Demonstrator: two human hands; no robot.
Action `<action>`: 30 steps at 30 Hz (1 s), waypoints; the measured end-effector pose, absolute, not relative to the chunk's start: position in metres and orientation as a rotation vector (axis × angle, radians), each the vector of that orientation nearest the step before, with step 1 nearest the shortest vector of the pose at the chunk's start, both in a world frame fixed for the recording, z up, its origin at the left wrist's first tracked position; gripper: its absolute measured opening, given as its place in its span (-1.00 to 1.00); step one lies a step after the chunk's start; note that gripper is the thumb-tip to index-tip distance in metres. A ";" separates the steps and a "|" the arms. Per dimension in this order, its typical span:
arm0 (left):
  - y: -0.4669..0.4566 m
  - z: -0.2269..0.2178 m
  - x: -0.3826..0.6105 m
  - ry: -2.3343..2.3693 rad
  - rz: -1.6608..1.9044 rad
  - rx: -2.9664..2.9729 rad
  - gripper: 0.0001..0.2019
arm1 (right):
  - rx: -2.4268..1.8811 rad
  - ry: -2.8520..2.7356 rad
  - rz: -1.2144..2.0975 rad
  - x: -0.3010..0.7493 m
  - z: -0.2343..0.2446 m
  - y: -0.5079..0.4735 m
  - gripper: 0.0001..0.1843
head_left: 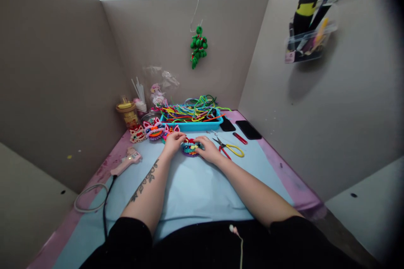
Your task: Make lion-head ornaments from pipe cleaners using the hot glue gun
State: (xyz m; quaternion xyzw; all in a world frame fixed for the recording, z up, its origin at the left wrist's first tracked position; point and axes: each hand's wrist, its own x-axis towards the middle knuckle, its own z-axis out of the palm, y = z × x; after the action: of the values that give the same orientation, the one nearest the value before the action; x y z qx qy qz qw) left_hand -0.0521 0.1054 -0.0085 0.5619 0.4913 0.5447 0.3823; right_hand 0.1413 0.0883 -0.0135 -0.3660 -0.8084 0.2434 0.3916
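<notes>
A small teal, red and purple lion-head figure (190,147), seemingly made of fuzzy pipe cleaners, rests on the blue cloth between my hands. My right hand (207,149) grips it from the right, fingers curled over its side. At its upper left, my left hand (174,141) has thumb and fingertips pinched together; whatever is between them is too small to make out. Similar figures stand left of it: a pink and orange one (154,129), a cream and red one (137,134), and a pink one (171,130) partly behind my left hand.
A blue tray (195,126) of pipe cleaners stands behind. Yellow-and-red-handled pliers (232,149), a red tool (240,138) and two black phones (248,129) lie right. A corded pink glue gun (128,162) lies left. Grey partitions (151,29) enclose the table; a green charm (198,47) hangs behind.
</notes>
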 end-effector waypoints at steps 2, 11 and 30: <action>0.104 -0.008 -0.052 1.242 1.391 1.402 -0.77 | -0.927 -2.046 0.621 0.141 -0.014 0.088 -0.59; 0.103 -0.006 -0.052 1.196 1.333 1.484 -0.79 | -0.914 -2.067 0.604 0.139 -0.016 0.089 -0.59; 0.090 0.002 -0.055 1.419 1.262 1.630 -0.83 | -0.931 -2.074 0.582 0.136 -0.019 0.090 -0.58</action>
State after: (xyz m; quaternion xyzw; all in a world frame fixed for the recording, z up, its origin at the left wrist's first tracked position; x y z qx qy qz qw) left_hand -0.0550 0.0900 0.0024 0.6183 0.5382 0.4789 0.3143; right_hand 0.1363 0.0896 -0.0187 -0.3659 -0.8148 0.2288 0.3870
